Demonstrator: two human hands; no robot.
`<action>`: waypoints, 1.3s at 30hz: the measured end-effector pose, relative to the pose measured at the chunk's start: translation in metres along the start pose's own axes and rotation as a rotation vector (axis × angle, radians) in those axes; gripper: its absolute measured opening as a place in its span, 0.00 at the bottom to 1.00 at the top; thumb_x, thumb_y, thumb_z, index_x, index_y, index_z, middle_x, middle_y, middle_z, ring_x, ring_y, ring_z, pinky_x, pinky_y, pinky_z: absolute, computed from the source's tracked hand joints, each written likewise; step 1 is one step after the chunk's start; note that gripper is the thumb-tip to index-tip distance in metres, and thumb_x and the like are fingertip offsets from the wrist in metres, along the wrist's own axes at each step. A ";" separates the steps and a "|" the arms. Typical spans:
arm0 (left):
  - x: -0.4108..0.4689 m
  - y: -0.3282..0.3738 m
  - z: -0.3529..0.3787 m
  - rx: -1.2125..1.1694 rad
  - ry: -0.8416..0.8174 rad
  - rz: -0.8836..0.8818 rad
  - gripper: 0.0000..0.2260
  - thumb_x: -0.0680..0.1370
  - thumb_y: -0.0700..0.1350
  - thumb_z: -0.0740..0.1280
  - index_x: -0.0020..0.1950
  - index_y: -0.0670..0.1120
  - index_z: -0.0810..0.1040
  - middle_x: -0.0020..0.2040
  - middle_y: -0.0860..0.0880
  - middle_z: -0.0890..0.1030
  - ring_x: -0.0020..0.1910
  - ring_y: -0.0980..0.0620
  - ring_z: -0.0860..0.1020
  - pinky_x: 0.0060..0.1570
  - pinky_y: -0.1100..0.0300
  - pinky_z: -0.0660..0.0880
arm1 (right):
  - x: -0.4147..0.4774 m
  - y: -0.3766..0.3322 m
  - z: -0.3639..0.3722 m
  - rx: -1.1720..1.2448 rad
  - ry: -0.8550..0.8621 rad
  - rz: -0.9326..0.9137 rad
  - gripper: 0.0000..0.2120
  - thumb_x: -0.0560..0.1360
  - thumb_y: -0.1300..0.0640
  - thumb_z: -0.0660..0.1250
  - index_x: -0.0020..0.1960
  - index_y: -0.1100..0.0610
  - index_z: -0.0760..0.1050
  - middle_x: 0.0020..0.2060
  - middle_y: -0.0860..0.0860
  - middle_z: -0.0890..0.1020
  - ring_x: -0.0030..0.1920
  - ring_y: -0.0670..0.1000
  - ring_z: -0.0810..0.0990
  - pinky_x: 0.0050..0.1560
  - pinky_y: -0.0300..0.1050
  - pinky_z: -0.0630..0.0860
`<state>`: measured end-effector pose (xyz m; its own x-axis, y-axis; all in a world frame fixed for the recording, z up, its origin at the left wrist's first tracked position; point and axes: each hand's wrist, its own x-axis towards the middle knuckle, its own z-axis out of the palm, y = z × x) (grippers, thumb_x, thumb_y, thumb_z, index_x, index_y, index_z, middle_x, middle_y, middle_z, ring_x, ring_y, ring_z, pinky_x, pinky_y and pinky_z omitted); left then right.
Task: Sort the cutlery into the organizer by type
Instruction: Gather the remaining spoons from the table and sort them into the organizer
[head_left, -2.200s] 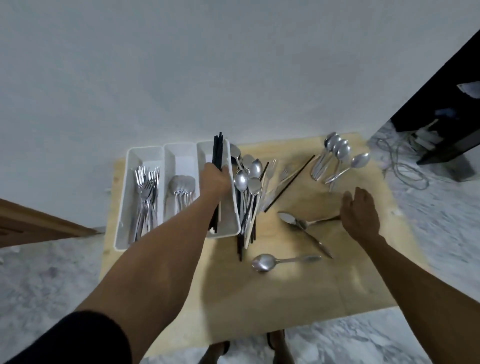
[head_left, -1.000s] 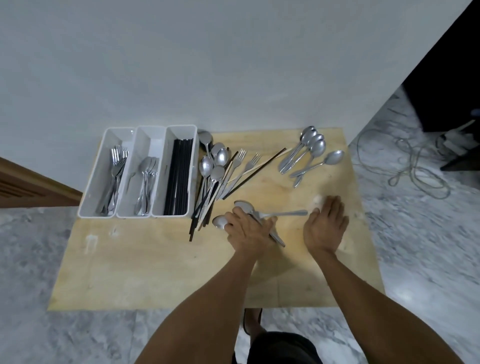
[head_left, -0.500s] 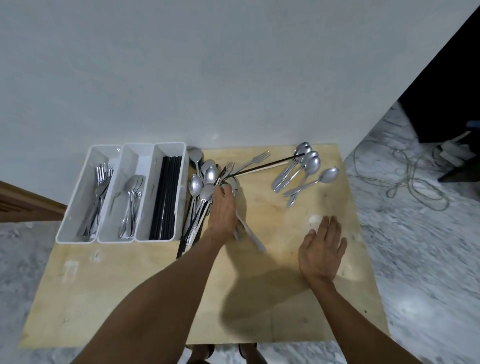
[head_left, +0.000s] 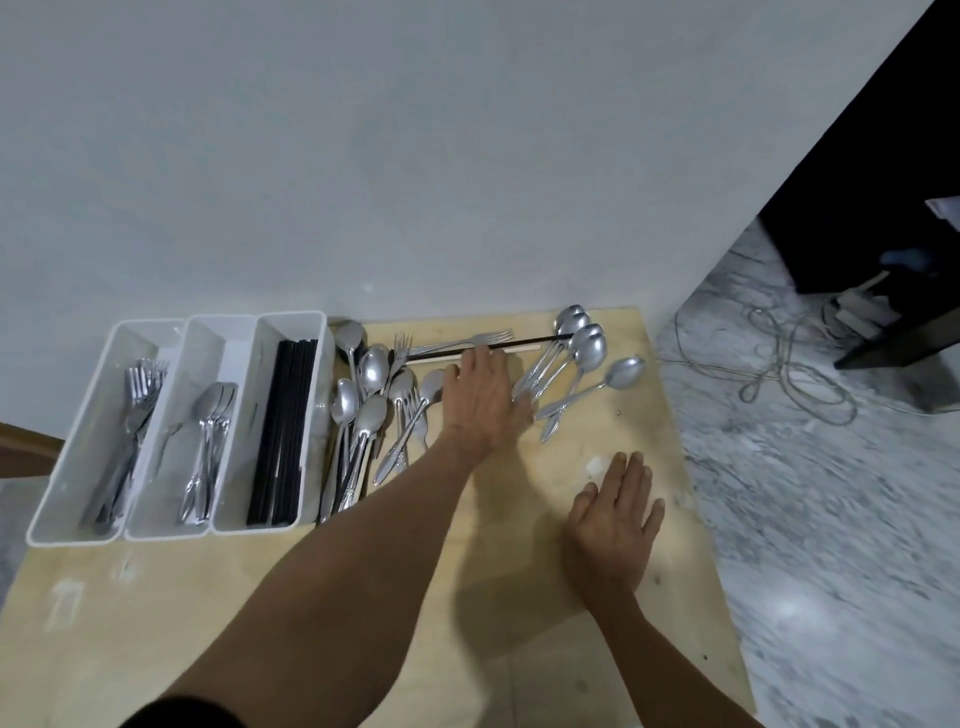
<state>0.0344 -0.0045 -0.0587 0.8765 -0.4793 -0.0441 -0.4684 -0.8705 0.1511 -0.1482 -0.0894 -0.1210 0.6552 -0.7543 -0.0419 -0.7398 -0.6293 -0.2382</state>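
A white three-compartment organizer (head_left: 291, 316) stands at the table's back left. Its left slot holds forks (head_left: 136, 387), the middle slot spoons (head_left: 212, 413), the right slot black chopsticks (head_left: 288, 415). A loose pile of spoons and forks (head_left: 366, 410) lies against its right side. A black chopstick (head_left: 535, 342), a fork (head_left: 470, 340) and a pale chopstick lie across the back. Several spoons (head_left: 579, 353) sit at the back right. My left hand (head_left: 483, 402) lies palm down between pile and spoons, fingers toward the chopstick, holding nothing I can see. My right hand (head_left: 615, 519) rests flat, open.
The light wooden table (head_left: 363, 623) stands against a white wall. Its right edge drops to a marble floor with loose cables (head_left: 779, 364) and dark furniture (head_left: 883, 208). A wooden edge shows at far left.
My left hand moved right from the spoon pile to the gap beside the back-right spoons. The spoons that lay mid-table are now bunched with the pile. My right hand barely moved.
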 end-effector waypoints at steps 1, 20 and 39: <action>0.005 0.012 0.004 -0.011 -0.012 0.006 0.31 0.74 0.67 0.59 0.64 0.42 0.69 0.62 0.43 0.71 0.62 0.43 0.68 0.58 0.47 0.67 | 0.000 0.000 0.000 -0.015 0.016 -0.001 0.26 0.81 0.53 0.47 0.76 0.62 0.63 0.76 0.58 0.65 0.75 0.57 0.65 0.73 0.60 0.59; 0.026 0.042 0.038 0.028 0.094 0.055 0.10 0.73 0.43 0.66 0.52 0.42 0.78 0.47 0.45 0.77 0.45 0.45 0.76 0.42 0.52 0.71 | 0.003 0.003 0.000 -0.039 -0.009 -0.013 0.28 0.79 0.51 0.48 0.77 0.61 0.61 0.77 0.57 0.63 0.77 0.57 0.61 0.74 0.60 0.57; -0.051 -0.041 0.011 0.167 -0.103 0.288 0.44 0.63 0.73 0.55 0.69 0.43 0.67 0.65 0.43 0.68 0.69 0.42 0.63 0.67 0.38 0.56 | 0.000 -0.002 -0.002 0.001 0.032 -0.023 0.28 0.79 0.52 0.49 0.76 0.63 0.61 0.76 0.60 0.64 0.76 0.60 0.63 0.72 0.63 0.58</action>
<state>0.0079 0.0541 -0.0737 0.6939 -0.7093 -0.1237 -0.7141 -0.7000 0.0081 -0.1475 -0.0886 -0.1189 0.6667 -0.7453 -0.0050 -0.7244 -0.6464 -0.2393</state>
